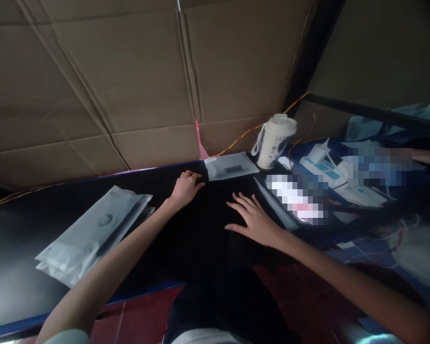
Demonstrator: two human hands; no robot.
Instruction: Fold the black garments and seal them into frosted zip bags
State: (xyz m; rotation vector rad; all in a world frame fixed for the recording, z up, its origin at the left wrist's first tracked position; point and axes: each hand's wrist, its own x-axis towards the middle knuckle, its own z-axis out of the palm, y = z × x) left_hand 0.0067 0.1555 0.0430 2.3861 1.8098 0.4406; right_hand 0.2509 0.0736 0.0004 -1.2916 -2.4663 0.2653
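Observation:
My left hand (186,188) rests on the black tabletop (200,234) with its fingers loosely bent, thumb apart, and nothing in it. Just beyond its fingertips lies a flat frosted plastic bag (232,166) with a dark rectangular mark. My right hand (254,220) is spread open, palm down, over the table and holds nothing. Beside it on the right is a narrow pale strip (277,205), perhaps another bag. A stack of frosted zip bags (93,229) with a round dark logo lies left of my left forearm.
A white lidded cup (275,143) with a strap stands at the back right. Near it is a bright pixelated object (297,200). Cardboard (136,71) walls the back, and a yellow-red wire (241,137) runs along it. A co-worker's arm (428,156) reaches over blurred clutter at right.

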